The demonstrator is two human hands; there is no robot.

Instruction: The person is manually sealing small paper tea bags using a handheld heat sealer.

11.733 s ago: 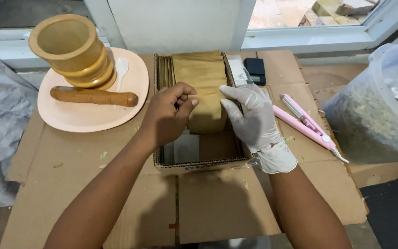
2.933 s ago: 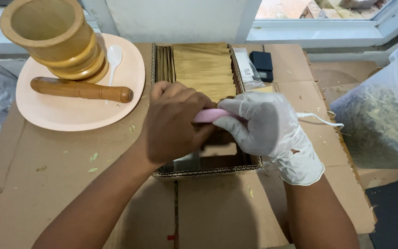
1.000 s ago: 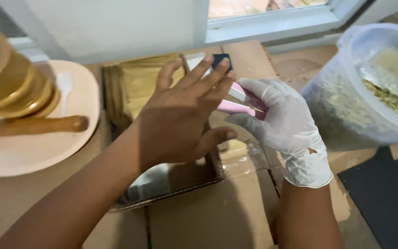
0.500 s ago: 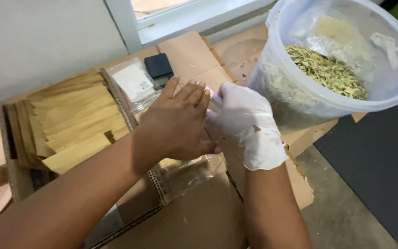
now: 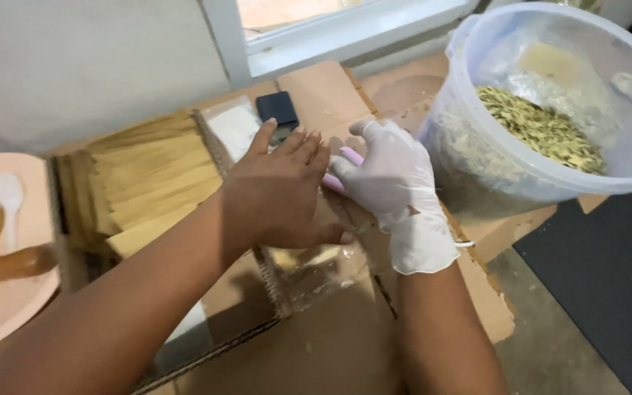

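The pink tool is a slim, smooth, pale pink stick, and only 2 short stretches of it show between the hands. Its long axis runs from lower left to upper right, with the upper end toward the plastic tub; what kind of tip it has cannot be told. It sits above the right edge of the cardboard box, just left of the tub.

The right hand, in a white glove, is curled closed around the pink tool. The left hand is bare and lies flat with fingers stretched, covering something under the palm; whether it grips anything cannot be told.

The cardboard box holds a row of tan paper pouches standing on edge, packed side by side. The clear plastic tub, round and open at the top, holds a heap of dried greenish-yellow leaf pieces. At the far left a peach plate carries a white spoon and a wooden pestle. A small black case lies beyond the left hand's fingertips
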